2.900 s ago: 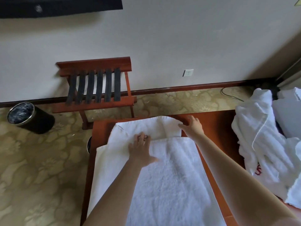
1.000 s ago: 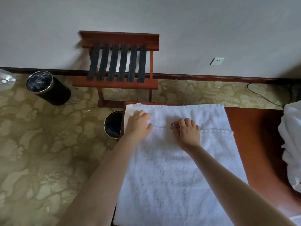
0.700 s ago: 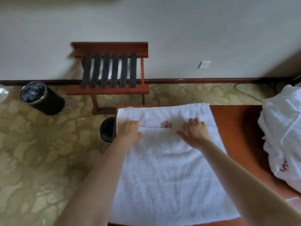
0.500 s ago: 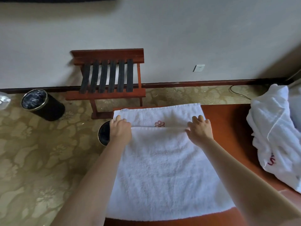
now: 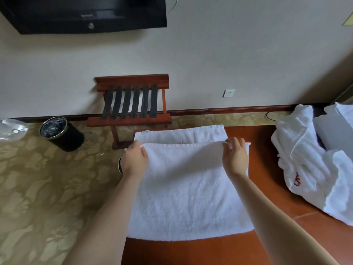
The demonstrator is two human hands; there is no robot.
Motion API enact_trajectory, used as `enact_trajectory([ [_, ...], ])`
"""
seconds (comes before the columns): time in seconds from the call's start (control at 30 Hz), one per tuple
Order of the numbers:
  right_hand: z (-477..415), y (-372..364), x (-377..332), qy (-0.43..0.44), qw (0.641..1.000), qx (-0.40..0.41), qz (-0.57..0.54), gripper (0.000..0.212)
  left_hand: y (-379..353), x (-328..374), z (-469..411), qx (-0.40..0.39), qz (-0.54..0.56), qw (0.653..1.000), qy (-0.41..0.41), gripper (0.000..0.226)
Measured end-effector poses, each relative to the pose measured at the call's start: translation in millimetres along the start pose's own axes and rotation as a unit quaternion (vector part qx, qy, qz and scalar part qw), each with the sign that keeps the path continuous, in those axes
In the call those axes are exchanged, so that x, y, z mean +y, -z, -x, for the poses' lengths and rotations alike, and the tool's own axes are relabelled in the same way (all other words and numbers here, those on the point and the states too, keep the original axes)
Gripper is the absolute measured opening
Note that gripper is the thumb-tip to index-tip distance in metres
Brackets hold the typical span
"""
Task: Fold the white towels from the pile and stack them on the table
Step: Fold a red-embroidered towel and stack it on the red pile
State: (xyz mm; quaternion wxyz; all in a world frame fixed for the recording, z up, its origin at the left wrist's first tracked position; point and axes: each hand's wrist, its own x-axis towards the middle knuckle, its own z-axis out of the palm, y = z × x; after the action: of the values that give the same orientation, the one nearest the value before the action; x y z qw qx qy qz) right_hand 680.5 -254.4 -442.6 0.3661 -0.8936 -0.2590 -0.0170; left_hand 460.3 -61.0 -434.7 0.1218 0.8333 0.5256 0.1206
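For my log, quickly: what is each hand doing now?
Left hand: grips the white towel, upper layer's left corner.
Right hand: pinches its right corner.

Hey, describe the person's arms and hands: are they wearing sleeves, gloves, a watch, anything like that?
Both arms are bare as far up as the frame shows: no sleeve or cuff on the left forearm or right forearm. The left hand and right hand wear no gloves, and no watch or bracelet shows at either wrist. Rings cannot be made out.

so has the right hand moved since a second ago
Yes. The right hand slid rightward along the towel, from beside its red emblem to the fold's right corner.
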Motion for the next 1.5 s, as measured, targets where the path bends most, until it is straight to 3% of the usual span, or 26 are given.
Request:
enact_trajectory([
  [0.17,-29.0,2.2,-23.5,0.031,0.999,0.041,0.002,0.013,18.3,9.6,-31.0,0.04,-0.094,0.995,-0.018,0.022],
  [0.4,-77.3,-41.9,-14.5,0.004,0.985,-0.122,0.121,0.02,-17.0,15.8,-92.4,-0.141,-0.192,0.971,0.026,0.025],
  [0.6,-112.5,-94.8,5.5,-0.008,0.972,-0.171,0.16,0.019,-65.3,5.8,-131.3,-0.177,-0.234,0.955,0.036,0.026],
  [0.87,-123.7,-131.4,29.4,-0.011,0.946,-0.222,0.236,0.023,-102.1,-12.3,-140.7,-0.159,-0.244,0.956,0.019,0.036],
  [0.93,-121.6,-129.7,28.8,0.002,0.956,-0.189,0.222,0.019,-101.2,-16.1,-138.0,-0.127,-0.214,0.969,0.0,0.033],
  [1.03,-117.3,-119.3,24.9,0.024,0.99,-0.069,0.12,0.009,-93.3,-23.8,-128.0,-0.024,-0.117,0.992,-0.051,0.009],
  [1.1,-119.9,-117.3,21.5,0.054,0.992,-0.039,0.107,0.008,-92.9,-29.0,-126.5,0.026,-0.084,0.995,-0.052,0.001],
  [1.27,-142.8,-139.2,18.7,0.016,0.956,-0.196,0.217,0.012,-99.7,-20.2,-152.1,-0.137,-0.198,0.97,0.024,0.027],
  [1.5,-148.5,-153.8,23.9,-0.002,0.951,-0.206,0.232,0.008,-110.2,-24.5,-169.9,-0.162,-0.238,0.957,0.014,0.021],
])
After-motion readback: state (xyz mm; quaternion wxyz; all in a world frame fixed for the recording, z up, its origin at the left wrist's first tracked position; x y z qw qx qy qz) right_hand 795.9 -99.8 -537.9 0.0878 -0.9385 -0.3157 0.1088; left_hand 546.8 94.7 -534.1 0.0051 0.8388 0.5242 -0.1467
